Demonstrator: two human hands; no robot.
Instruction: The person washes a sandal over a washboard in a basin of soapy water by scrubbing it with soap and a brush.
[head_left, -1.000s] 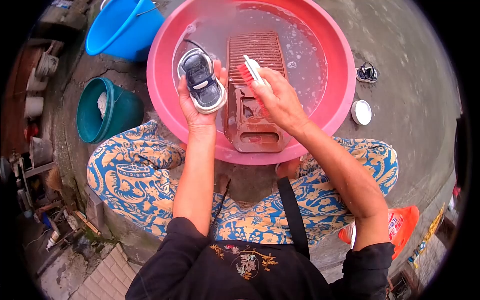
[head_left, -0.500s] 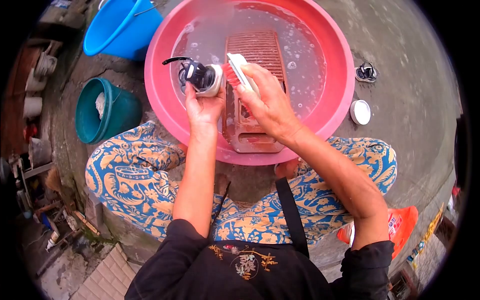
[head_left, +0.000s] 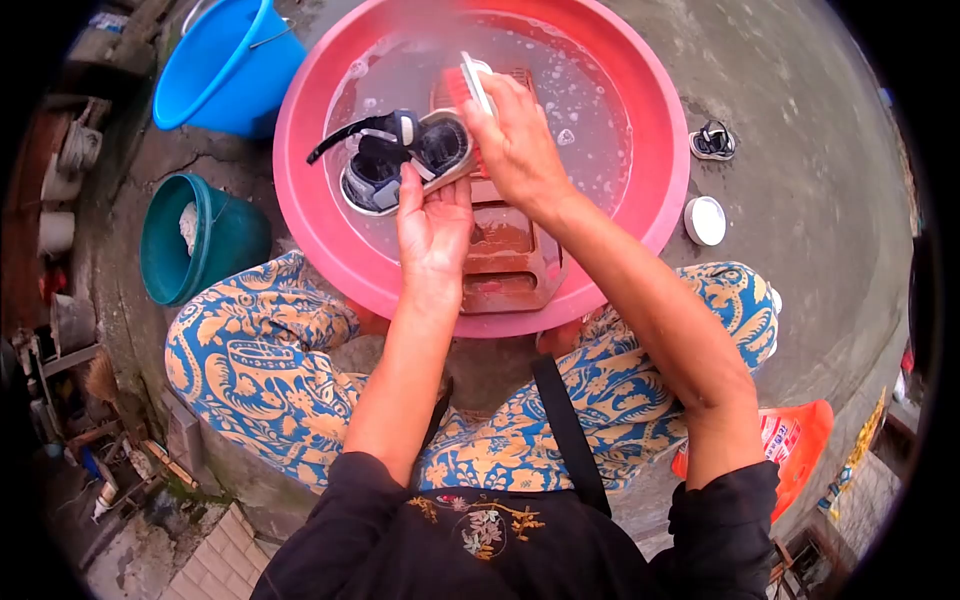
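My left hand [head_left: 436,222] grips a dark sandal [head_left: 405,160] with pale edges from below, its insole facing up and one strap hanging loose to the left. In my right hand [head_left: 515,140] is a white scrubbing brush [head_left: 477,84] with red bristles, its bristles facing left by the sandal's toe end. Whether they touch the sandal is hard to make out. Both hands are over a pink basin [head_left: 660,190] of cloudy, sudsy water. A brown washboard [head_left: 500,240] leans in the basin, partly hidden behind my hands.
Left of the basin stand a blue bucket [head_left: 215,70] and a green bucket [head_left: 225,235] with something white inside. On the concrete at right lie another sandal [head_left: 712,141] and a small white bowl [head_left: 706,221]. An orange packet [head_left: 800,450] lies by my right elbow.
The sandal has turned so its insole and whole length show. My right hand has raised the brush slightly. The view has shifted a little.
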